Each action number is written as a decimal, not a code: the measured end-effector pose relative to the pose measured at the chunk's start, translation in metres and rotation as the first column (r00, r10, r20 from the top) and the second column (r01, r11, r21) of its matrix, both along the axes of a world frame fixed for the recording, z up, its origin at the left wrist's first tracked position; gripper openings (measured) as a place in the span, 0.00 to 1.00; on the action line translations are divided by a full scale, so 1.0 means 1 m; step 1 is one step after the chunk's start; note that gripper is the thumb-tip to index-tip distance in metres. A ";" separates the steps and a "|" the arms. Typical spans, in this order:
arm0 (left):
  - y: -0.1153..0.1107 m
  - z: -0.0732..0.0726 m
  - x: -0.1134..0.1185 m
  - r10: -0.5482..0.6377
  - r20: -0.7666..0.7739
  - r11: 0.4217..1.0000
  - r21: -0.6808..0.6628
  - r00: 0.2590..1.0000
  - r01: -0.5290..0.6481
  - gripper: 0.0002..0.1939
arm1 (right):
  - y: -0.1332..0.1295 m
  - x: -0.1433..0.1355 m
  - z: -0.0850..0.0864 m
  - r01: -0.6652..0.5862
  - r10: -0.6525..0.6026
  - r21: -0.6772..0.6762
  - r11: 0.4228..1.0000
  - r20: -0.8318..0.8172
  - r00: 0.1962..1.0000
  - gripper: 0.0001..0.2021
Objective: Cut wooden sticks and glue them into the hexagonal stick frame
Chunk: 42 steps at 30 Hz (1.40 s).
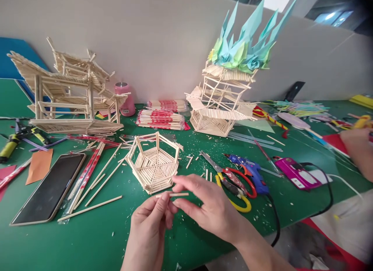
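Observation:
Just in front of the hexagonal stick frame, my left hand [154,214] pinches a short wooden stick [181,194] between thumb and fingers. Close beside it, my right hand [211,209] has its thumb and index finger apart, with the stick's free end between them and no grip on it. The hexagonal stick frame [155,166] stands on the green table [87,247]; it has a floor of wedge-shaped stick rows, short posts and a partial top rail. Right of my hands lie yellow-handled pliers [243,203], red-handled scissors [252,187] and a blue glue gun [253,172].
Two stick buildings stand behind, one multi-roofed [78,119], one paper-topped [221,113]. Left lie a phone [49,189] and loose sticks [100,205]. Wrapped stick bundles [161,119] and a pink bottle [126,104] sit further back. A magenta box [297,172] and another person's hand [357,141] are right.

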State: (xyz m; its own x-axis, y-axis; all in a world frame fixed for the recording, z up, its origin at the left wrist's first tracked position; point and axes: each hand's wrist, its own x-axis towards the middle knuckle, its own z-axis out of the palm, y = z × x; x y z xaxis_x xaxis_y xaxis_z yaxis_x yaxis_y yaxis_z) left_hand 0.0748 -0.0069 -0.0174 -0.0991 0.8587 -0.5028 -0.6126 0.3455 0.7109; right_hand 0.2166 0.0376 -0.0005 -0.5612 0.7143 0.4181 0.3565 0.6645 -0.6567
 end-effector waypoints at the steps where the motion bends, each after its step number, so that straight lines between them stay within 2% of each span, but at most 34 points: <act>1: 0.000 0.000 -0.001 0.025 0.001 1.000 -0.009 1.000 -0.025 0.16 | 0.002 0.003 -0.002 0.057 -0.059 -0.042 0.998 -0.053 0.997 0.18; 3: 0.000 0.000 -0.003 0.059 0.008 0.998 -0.008 0.998 -0.059 0.14 | 0.007 0.008 -0.010 0.196 -0.211 -0.143 0.970 -0.099 0.973 0.14; 5: -0.001 -0.001 -0.005 0.069 0.023 0.998 0.000 0.997 -0.069 0.12 | 0.013 0.007 -0.021 0.271 -0.296 -0.243 0.931 -0.068 0.953 0.12; 8: -0.002 -0.001 -0.005 0.095 0.015 0.995 0.004 0.995 -0.095 0.13 | 0.020 -0.003 -0.037 0.225 -0.248 -0.337 0.914 -0.027 0.968 0.12; 12: -0.002 0.001 -0.002 0.116 -0.044 0.993 0.028 0.992 -0.115 0.16 | 0.023 -0.020 -0.050 0.175 -0.196 -0.350 0.920 -0.025 0.980 0.09; 14: -0.002 0.002 -0.001 0.122 -0.073 0.992 0.037 0.990 -0.120 0.16 | 0.023 -0.024 -0.051 0.168 -0.189 -0.346 0.923 -0.030 0.981 0.07; 20: 0.001 -0.003 -0.010 0.171 -0.164 0.985 0.068 0.972 -0.162 0.17 | 0.015 -0.030 -0.050 0.102 -0.131 -0.323 0.941 -0.069 0.989 0.08; 24: 0.004 -0.009 -0.020 0.224 -0.238 0.973 0.100 0.945 -0.206 0.14 | 0.012 -0.034 -0.049 0.101 -0.131 -0.314 0.944 -0.076 0.988 0.09; 28: 0.007 -0.010 -0.024 0.219 -0.325 0.975 0.104 0.920 -0.195 0.15 | 0.013 -0.035 -0.051 0.107 -0.137 -0.312 0.944 -0.073 0.988 0.11; 36: 0.012 -0.012 -0.024 0.209 -0.379 0.978 0.100 0.902 -0.184 0.16 | 0.011 -0.036 -0.054 0.116 -0.145 -0.348 0.930 -0.059 0.988 0.07; 39: 0.013 -0.012 -0.026 0.220 -0.387 0.975 0.102 0.895 -0.195 0.17 | 0.008 -0.039 -0.051 0.135 -0.174 -0.356 0.925 -0.079 0.982 0.12; 42: 0.013 -0.011 -0.027 0.225 -0.386 0.974 0.099 0.894 -0.203 0.17 | 0.007 -0.042 -0.045 0.159 -0.208 -0.350 0.923 -0.108 0.972 0.12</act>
State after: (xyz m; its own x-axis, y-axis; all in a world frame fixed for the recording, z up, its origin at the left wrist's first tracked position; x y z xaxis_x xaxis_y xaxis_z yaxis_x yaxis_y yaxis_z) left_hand 0.0482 0.0062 -0.0281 -0.4633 0.8194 -0.3377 -0.3344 0.1912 0.9228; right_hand 0.1748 0.0445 -0.0454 -0.3599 0.9114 0.1997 0.3387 0.3270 -0.8822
